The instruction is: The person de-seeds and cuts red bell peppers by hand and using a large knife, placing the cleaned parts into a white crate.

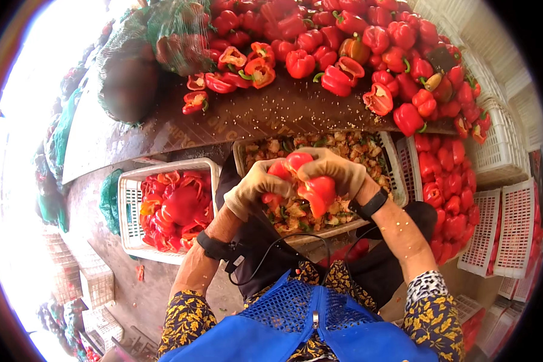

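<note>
My left hand (pixel 260 188), in a soiled light glove, grips part of a red bell pepper (pixel 316 192). Gloved too, my right hand (pixel 337 169) holds the other side of the pepper, which looks torn or split between the hands. Both hands are over a white plastic crate (pixel 396 172) that holds pale pepper cores, seeds and green stems. To the left, another white crate (pixel 131 226) contains red pepper pieces (pixel 176 203). Beyond the hands, whole and opened red peppers (pixel 301 63) are heaped on a brown board (pixel 253 106) strewn with seeds.
Green net sacks (pixel 176 40) stand at the board's far left. A crate of whole red peppers (pixel 452 203) is at the right, with stacked white crates (pixel 497 140) and tilted ones (pixel 516 231) beyond. Cables (pixel 276 242) run across my lap; more crates (pixel 95 271) stand at lower left.
</note>
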A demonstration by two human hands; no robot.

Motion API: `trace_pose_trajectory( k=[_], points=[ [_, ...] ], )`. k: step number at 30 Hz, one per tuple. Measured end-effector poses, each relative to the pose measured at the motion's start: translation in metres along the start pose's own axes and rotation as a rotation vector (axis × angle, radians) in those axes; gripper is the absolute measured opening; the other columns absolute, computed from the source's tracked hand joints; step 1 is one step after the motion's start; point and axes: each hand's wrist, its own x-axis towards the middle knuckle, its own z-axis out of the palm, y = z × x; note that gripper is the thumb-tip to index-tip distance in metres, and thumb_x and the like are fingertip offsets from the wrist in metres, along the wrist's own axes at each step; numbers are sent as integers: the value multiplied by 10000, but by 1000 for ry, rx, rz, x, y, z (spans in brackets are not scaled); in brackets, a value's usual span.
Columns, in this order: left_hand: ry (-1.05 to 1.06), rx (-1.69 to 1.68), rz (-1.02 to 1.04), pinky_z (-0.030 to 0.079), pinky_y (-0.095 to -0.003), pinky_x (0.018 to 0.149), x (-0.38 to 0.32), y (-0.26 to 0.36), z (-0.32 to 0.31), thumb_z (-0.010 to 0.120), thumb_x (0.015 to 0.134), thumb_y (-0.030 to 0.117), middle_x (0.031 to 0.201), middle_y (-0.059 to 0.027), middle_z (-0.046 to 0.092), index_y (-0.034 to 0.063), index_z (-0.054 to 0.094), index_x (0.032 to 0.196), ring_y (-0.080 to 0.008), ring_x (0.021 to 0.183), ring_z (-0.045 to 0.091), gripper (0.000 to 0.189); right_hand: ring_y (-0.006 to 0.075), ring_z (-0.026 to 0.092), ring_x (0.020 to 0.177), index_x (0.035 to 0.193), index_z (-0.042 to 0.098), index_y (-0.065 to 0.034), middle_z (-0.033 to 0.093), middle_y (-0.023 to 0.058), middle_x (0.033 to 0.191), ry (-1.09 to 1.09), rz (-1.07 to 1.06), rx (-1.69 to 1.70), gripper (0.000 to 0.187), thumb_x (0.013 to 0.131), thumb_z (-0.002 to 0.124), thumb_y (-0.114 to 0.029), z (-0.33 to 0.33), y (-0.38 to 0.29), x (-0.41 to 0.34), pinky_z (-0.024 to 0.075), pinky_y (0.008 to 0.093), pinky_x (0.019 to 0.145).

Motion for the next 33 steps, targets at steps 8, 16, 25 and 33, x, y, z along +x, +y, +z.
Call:
trace_pose_trajectory(
  k=[8,16,25,33],
  points=[
    [-80,-337,-3,489,-243,570,6,4,-11,709,749,116,748,-34,618,-49,606,1055,-102,592,563,362,172,609,1021,1280,540,-22,603,90,1199,39,-255,109,581,756,729,-189,5,20,0,518,299,856],
    [192,-311,-45,503,-284,537,-1,-19,-3,738,833,228,768,-27,591,23,638,941,-119,639,577,253,140,641,884,1112,658,-20,683,54,983,198,-81,-234,462,665,746,-94,-8,2,16,534,292,815],
    [-196,-486,80,534,-310,495,-25,-25,-11,714,680,242,813,-168,678,-87,610,1055,-239,608,669,510,234,638,1046,1175,610,68,660,168,1137,-40,1,426,708,520,695,-185,18,8,-4,499,327,958],
    [491,-485,431,572,-314,724,-35,8,-24,715,827,227,898,-122,654,-11,578,1113,-225,768,669,397,173,666,779,1193,588,-46,681,85,963,245,-142,469,472,841,694,-341,-47,15,-28,566,316,733]
  ],
)
